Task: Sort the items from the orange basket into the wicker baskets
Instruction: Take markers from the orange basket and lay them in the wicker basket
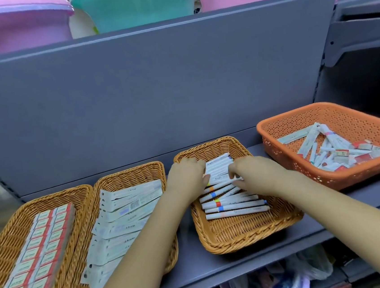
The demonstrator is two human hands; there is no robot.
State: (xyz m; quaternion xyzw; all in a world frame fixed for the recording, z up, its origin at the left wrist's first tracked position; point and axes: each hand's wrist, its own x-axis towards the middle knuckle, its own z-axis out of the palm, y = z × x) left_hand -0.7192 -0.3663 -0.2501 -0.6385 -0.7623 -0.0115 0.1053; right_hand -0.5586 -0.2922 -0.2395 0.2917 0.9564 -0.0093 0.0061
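Grey shelf (220, 265) carries three wicker baskets (241, 237) (side by side) and orange basket (278, 148).

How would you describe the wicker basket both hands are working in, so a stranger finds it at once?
On the grey shelf stand three wicker baskets and an orange basket. Take the wicker basket beside the orange one. Unlike its neighbours' boxes and flat packets, it holds slim white pens with coloured bands.

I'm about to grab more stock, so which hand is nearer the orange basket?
Right. The right hand rests on the markers in the third wicker basket, next to the orange basket; the left hand is at that wicker basket's far-left side.
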